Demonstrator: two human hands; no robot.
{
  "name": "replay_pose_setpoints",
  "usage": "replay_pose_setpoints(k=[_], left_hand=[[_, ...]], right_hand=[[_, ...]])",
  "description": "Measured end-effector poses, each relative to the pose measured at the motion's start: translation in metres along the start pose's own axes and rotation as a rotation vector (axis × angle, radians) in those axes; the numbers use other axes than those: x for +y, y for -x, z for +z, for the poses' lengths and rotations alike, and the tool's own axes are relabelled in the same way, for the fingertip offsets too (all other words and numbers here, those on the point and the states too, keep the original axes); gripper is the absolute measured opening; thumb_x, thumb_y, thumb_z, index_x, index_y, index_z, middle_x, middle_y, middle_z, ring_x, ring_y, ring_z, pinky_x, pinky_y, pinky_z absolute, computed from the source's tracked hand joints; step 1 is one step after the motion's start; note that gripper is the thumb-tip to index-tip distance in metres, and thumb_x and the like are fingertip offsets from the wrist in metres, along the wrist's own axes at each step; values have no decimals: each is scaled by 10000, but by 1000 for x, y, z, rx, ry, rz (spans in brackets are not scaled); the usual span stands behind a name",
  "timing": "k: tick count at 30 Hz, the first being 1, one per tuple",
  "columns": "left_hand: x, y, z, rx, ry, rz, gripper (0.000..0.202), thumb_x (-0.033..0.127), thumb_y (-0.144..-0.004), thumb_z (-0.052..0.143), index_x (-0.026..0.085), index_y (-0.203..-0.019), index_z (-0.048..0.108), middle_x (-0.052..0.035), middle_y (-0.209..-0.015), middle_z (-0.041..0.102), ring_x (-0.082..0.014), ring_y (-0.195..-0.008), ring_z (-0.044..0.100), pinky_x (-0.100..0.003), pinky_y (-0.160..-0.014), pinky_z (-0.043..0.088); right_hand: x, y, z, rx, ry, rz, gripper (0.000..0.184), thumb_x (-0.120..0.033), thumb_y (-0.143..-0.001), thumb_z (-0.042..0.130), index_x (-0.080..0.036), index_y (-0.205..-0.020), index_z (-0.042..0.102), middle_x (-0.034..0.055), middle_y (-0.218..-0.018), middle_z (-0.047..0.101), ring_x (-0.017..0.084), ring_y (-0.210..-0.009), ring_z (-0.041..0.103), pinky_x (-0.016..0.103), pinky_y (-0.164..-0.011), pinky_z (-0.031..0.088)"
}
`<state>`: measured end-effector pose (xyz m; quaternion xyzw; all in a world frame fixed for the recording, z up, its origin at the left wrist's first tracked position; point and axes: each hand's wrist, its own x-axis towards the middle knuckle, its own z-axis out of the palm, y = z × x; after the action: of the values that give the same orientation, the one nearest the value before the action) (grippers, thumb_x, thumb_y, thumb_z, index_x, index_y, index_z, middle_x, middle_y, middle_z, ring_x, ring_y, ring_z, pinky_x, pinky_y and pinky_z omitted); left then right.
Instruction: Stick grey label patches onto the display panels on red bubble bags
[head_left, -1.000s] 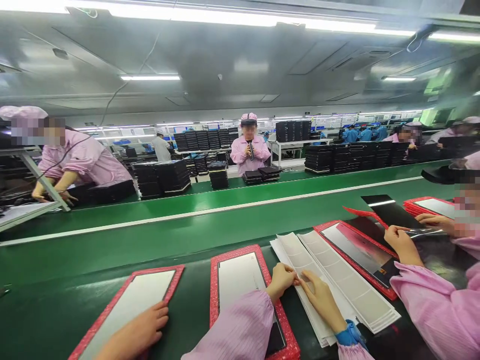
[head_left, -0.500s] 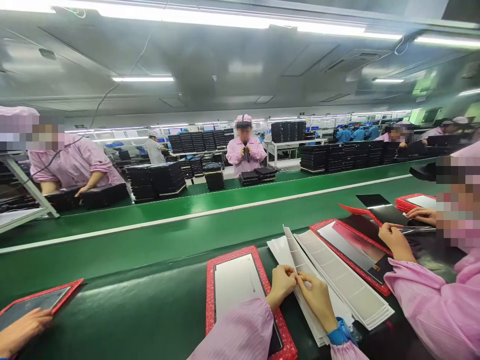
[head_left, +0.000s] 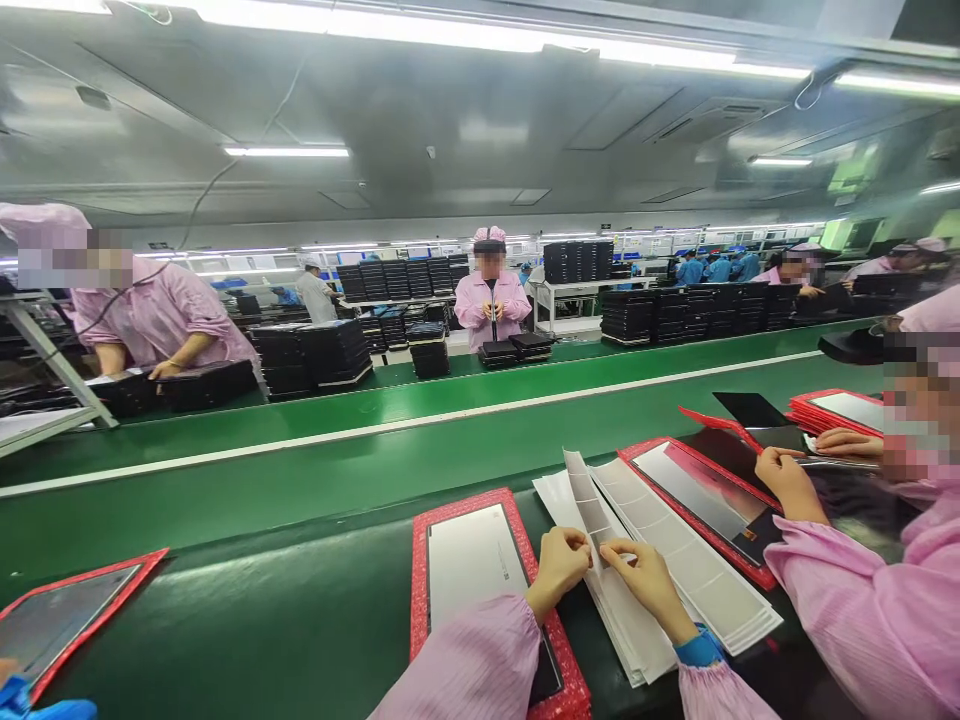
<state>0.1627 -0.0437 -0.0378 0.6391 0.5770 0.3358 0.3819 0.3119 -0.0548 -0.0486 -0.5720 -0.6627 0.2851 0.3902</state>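
Right now, from the head view, the left hand [head_left: 559,570] and right hand [head_left: 649,590] pinch the raised end of a long white segmented paper sheet [head_left: 589,510] between their fingertips. It tops a flat white sheet stack [head_left: 697,575], most of it lying unlifted on the green conveyor belt [head_left: 225,510], just beside a red-framed rectangular display panel [head_left: 418,600].

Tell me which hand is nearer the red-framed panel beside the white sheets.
Left hand: right at the red-framed panel's edge. Right hand: farther off, on the white sheets.
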Motion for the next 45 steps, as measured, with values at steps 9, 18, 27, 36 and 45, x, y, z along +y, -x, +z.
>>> replay_pose_setpoints(k=[9,18,27,36,45], left_hand=[[-11,-3,-14,-9,-80,-134,199,152,-580,491,135,-578,689,-57,-575,684,-173,-595,629,-217,-540,443],[31,32,-41,54,-127,38,267,353,-726,525,150,-619,662,-69,-642,677,-178,-651,615,-259,-643,457],[31,99,-69,148,371,51,303,427,-702,618,125,-721,618,-60,-694,668,-150,-639,620,-215,-590,488],[-12,134,-100,174,341,-38,264,395,-724,611,134,-686,588,-10,-630,612,-106,-572,561,-181,-540,434],[-35,145,-112,169,370,-138,283,387,-649,685,148,-727,555,32,-565,549,-80,-510,511,-161,-473,391]], right_hand=[[20,-18,-101,318,251,252,377,-506,-632,520,-168,-671,683,95,-701,670,303,-747,601,363,-653,406],[-26,26,-72,508,306,-95,250,-412,-738,536,-197,-749,664,43,-771,656,198,-743,577,311,-695,414],[-97,81,26,278,411,-662,209,-158,-791,558,-214,-992,578,8,-962,630,167,-811,503,341,-729,358],[-84,69,61,202,61,-389,244,-279,-806,546,-218,-1038,498,48,-948,567,167,-870,540,328,-764,454],[-87,69,62,-151,-329,17,256,-316,-774,562,-204,-975,452,-10,-735,622,130,-709,608,248,-664,478]])
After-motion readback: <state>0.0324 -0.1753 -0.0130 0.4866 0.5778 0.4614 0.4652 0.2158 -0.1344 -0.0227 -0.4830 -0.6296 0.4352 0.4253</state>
